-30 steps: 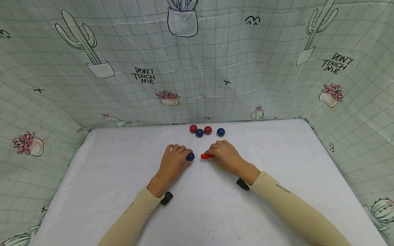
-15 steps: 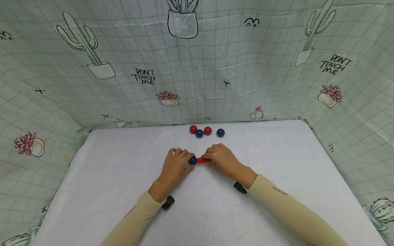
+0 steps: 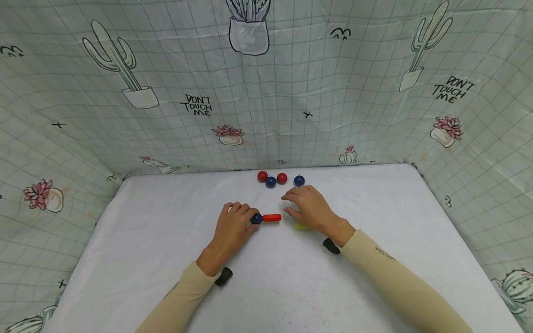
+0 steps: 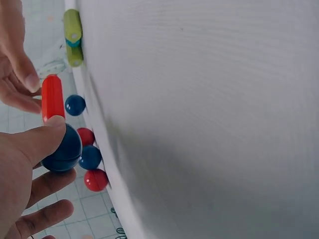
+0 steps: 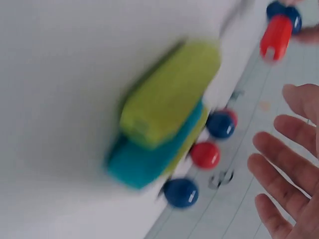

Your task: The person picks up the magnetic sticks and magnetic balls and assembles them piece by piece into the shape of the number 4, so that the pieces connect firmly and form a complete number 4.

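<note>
Four balls (image 3: 270,181) beyond both hands (image 3: 233,229) (image 3: 313,210)

"DON'T TOUCH ME" in black capitals (image 3: 198,105) stands twice (left and right) on the pale, grid-patterned cloth backdrop (image 3: 266,88); tiny print (image 3: 385,253) on both beige fabric sleeves (image 3: 404,277) is unclear.

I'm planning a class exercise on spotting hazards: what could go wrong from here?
The red stick could work loose from the blue ball in the left hand, since the right hand isn't supporting it. The four loose balls near the far edge of the white table might roll if bumped. The right hand could also nudge the green stick close to it.
</note>
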A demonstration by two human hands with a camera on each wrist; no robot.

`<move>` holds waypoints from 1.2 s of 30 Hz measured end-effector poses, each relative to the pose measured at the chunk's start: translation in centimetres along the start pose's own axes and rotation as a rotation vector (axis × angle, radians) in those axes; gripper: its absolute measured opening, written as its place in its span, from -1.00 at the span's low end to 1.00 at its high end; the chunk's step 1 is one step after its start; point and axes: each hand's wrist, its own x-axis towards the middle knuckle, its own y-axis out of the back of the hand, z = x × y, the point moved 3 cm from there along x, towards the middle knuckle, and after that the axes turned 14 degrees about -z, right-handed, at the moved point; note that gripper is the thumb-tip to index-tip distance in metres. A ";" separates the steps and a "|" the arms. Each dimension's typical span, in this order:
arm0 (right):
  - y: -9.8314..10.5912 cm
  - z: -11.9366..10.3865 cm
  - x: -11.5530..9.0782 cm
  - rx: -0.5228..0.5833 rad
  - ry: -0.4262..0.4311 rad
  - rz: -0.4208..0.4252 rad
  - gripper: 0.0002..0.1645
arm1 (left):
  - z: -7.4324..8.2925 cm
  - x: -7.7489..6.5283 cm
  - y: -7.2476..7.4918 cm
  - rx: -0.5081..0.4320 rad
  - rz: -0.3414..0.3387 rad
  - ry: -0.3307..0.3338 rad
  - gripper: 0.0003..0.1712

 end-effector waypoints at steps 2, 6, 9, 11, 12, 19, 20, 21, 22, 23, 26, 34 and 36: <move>0.3 1.1 0.0 -0.024 -0.028 -0.003 -0.58 | -0.1 -0.1 0.0 -0.007 -0.007 0.006 -0.55; 0.4 3.0 0.2 -0.084 -0.067 -0.019 -0.48 | -0.2 -0.2 0.0 -0.029 -0.005 0.002 -0.56; 0.1 4.1 0.5 -0.124 -0.092 -0.053 -0.42 | -0.3 -0.3 -0.1 -0.031 -0.003 -0.001 -0.56; -0.1 4.7 0.8 -0.142 -0.105 -0.080 -0.39 | -0.3 -0.3 -0.2 -0.026 0.000 -0.001 -0.57; -0.1 4.9 0.9 -0.152 -0.109 -0.092 -0.38 | -0.3 -0.3 -0.2 -0.022 0.002 0.000 -0.57; -0.9 6.0 1.8 -0.208 -0.104 -0.137 -0.38 | -0.5 -0.4 -0.4 -0.032 0.009 0.002 -0.57; -1.0 6.1 1.9 -0.217 -0.102 -0.142 -0.38 | -0.5 -0.4 -0.4 -0.033 0.009 0.003 -0.57; -1.0 6.2 2.1 -0.222 -0.100 -0.145 -0.38 | -0.5 -0.4 -0.4 -0.035 0.009 0.004 -0.57; -1.1 6.2 2.2 -0.228 -0.100 -0.150 -0.39 | -0.5 -0.4 -0.4 -0.035 0.008 0.005 -0.57; -1.1 6.3 2.4 -0.233 -0.103 -0.155 -0.40 | -0.5 -0.4 -0.4 -0.035 0.008 0.006 -0.57; -1.1 6.4 2.7 -0.246 -0.118 -0.171 -0.47 | -0.5 -0.4 -0.4 -0.034 0.008 0.006 -0.57; -1.0 6.9 2.9 -0.200 -0.167 -0.142 -0.59 | -0.6 -0.4 -0.3 -0.039 0.006 0.009 -0.57; -0.9 6.9 2.7 -0.176 -0.178 -0.132 -0.57 | -0.6 -0.4 -0.2 -0.041 0.008 0.007 -0.58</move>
